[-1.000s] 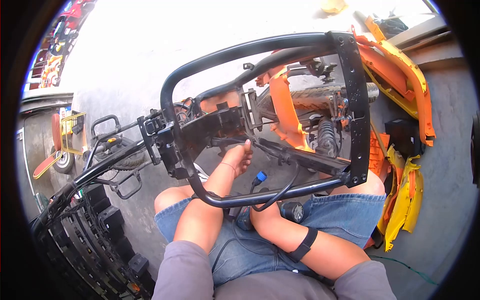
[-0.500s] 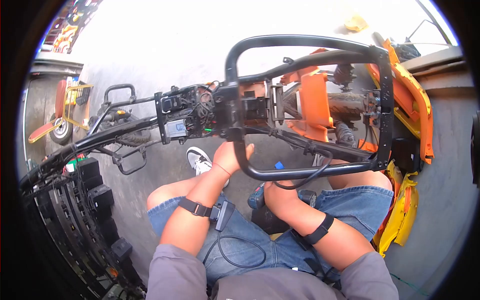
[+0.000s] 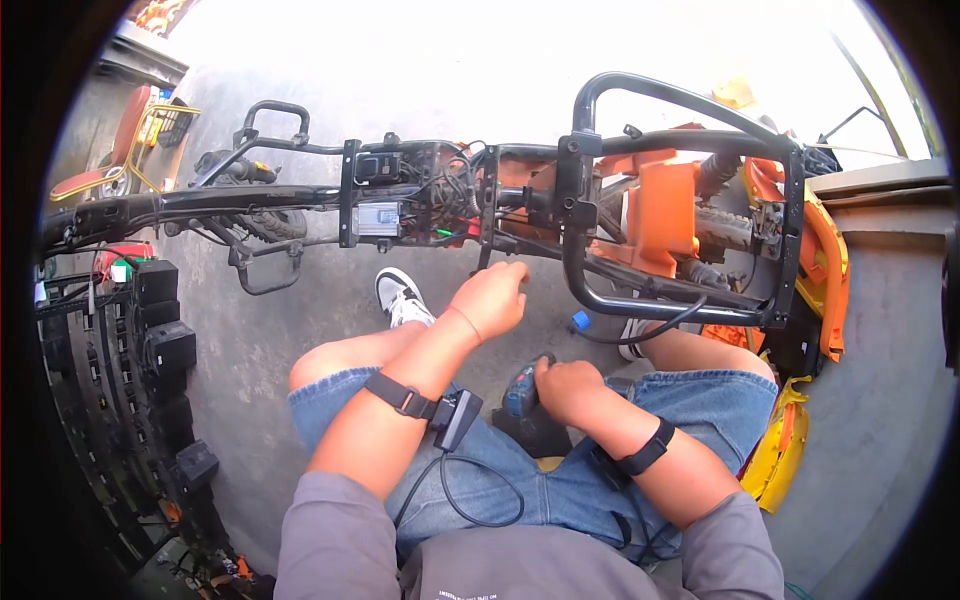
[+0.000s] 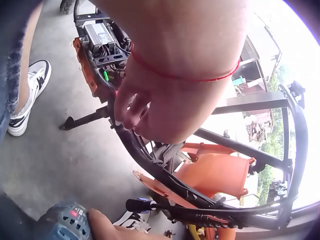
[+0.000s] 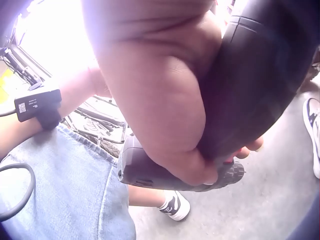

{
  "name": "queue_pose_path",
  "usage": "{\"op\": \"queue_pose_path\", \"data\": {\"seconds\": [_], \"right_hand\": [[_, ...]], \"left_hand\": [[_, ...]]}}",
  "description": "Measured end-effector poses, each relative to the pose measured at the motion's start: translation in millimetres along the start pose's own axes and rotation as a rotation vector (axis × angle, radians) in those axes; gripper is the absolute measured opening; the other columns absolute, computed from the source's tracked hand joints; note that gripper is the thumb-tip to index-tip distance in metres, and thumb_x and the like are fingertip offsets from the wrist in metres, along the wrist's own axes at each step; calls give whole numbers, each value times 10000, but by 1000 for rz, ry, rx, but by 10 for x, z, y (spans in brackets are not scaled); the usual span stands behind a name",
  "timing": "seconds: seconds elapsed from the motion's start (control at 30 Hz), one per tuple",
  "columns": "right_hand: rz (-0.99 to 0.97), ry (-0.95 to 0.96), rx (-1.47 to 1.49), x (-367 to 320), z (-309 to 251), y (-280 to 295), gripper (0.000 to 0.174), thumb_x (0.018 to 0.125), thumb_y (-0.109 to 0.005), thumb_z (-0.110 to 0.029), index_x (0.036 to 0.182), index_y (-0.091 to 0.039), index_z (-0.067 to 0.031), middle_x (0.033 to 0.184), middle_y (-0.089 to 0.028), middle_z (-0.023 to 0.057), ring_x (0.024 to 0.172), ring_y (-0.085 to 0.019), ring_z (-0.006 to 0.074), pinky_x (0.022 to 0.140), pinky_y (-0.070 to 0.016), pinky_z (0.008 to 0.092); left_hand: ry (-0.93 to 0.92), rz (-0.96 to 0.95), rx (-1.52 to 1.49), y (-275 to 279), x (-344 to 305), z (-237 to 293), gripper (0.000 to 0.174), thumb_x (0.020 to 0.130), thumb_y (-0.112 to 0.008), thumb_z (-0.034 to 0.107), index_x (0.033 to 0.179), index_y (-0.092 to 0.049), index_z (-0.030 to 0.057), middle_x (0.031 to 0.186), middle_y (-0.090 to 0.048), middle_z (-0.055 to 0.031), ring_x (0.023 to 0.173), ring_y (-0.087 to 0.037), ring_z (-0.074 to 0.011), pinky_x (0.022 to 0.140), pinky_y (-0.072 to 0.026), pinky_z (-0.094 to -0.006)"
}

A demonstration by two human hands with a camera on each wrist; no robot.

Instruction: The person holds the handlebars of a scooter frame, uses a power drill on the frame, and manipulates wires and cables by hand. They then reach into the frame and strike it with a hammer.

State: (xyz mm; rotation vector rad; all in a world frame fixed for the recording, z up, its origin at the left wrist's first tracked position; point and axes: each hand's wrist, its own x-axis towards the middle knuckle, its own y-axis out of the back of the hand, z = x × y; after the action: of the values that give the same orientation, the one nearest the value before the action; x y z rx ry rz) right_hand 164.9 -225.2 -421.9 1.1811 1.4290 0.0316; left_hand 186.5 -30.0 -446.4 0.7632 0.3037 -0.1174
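Note:
My left hand (image 3: 492,300) is held with bent fingers just on the near side of a black vehicle frame (image 3: 525,243). In the left wrist view its curled fingers (image 4: 131,111) overlap the frame tube; I cannot tell whether something small is between them. Low between the knees, my right hand (image 3: 572,392) grips a teal and black cordless drill (image 3: 521,390). The right wrist view shows the thumb along the drill's dark body, close to its ribbed chuck (image 5: 234,173). A cable with a blue connector (image 3: 580,321) hangs under the frame's black hoop (image 3: 574,240).
Orange plastic panels (image 3: 666,215) sit inside the frame's right end. A silver box (image 3: 379,220) and bundled wires lie in its middle section. Yellow and orange body parts (image 3: 775,450) are on the floor at right. Black framework (image 3: 158,345) stands at left.
The frame and its hoop now appear farther right and lower on the left side as the view shifted. My left hand has come from inside the hoop to its left; the drill shows more.

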Motion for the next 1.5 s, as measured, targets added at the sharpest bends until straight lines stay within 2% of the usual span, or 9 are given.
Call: {"op": "queue_pose_path", "data": {"seconds": [0.13, 0.23, 0.37, 0.43, 0.67, 1.1, 1.33, 1.4, 1.5], "right_hand": [[-15, 2, -8, -148, 1, 78, 459, 893, -506, -156, 1295, -520, 65, 1015, -714, 163, 886, -716, 277, 709, -561, 372], [-10, 4, -20, -222, 24, 55, 465, 893, -507, -151, 1302, -511, 70, 1014, -712, 166, 896, -713, 286, 713, -564, 378], [47, 3, -2, -287, 102, -45, 458, 885, -506, -147, 1283, -519, 79, 977, -714, 170, 854, -717, 284, 684, -565, 377], [59, 6, 13, -330, 150, -83, 457, 880, -508, -147, 1276, -523, 81, 961, -715, 171, 836, -719, 283, 670, -565, 374], [137, -8, 29, -518, 260, -112, 440, 872, -511, -144, 1242, -548, 91, 935, -716, 172, 807, -719, 270, 652, -563, 370], [209, -22, 55, -543, 403, -378, 455, 848, -529, -146, 1239, -555, 83, 888, -709, 171, 761, -710, 256, 607, -552, 370], [167, -85, 49, -563, 383, -260, 494, 865, -543, -164, 1291, -517, 85, 958, -713, 156, 844, -712, 255, 678, -559, 379], [-35, -105, 109, -546, 363, -212, 717, 825, -687, -217, 1399, -393, 97, 1158, -677, 156, 1015, -685, 287, 821, -533, 524], [-37, -37, 10, -658, 370, -169, 576, 878, -568, -183, 1372, -442, 85, 1091, -692, 184, 978, -695, 282, 738, -562, 423]], "left_hand": [[242, -407, 139, 138, 45, 341, 227, 906, -601, 231, 996, -614, 23, 936, -638, -184, 952, -615, -367, 843, -478, -460], [62, -78, 132, -211, -25, 135, 262, 910, -596, 258, 982, -604, 7, 973, -635, -213, 967, -614, -383, 832, -480, -473], [-13, -101, 111, -101, -59, 311, 263, 908, -591, 227, 1018, -584, -13, 1017, -612, -262, 995, -604, -410, 833, -482, -486], [156, -474, 224, 30, 49, 484, 319, 875, -603, 146, 1132, -528, -28, 1115, -581, -300, 1032, -589, -432, 850, -488, -483], [-209, -405, 216, -291, 70, 227, 656, 815, -709, 244, 1374, -416, 63, 1286, -538, -231, 1137, -572, -399, 946, -475, -448], [-133, -591, 1, -253, 245, 497, 395, 968, -594, 388, 1102, -602, 17, 877, -669, -129, 810, -620, -176, 738, -491, -339], [93, -735, -48, 53, -35, 602, 430, 992, -521, 412, 946, -664, 8, 834, -693, -132, 788, -658, -248, 754, -502, -357], [139, -684, 6, 217, -194, 797, 414, 1001, -508, 390, 926, -675, 19, 797, -685, -118, 752, -648, -228, 733, -503, -350], [103, -582, -37, 508, -450, 1057, 424, 1014, -486, 379, 873, -658, 18, 750, -679, -97, 713, -642, -215, 707, -503, -342]]}}
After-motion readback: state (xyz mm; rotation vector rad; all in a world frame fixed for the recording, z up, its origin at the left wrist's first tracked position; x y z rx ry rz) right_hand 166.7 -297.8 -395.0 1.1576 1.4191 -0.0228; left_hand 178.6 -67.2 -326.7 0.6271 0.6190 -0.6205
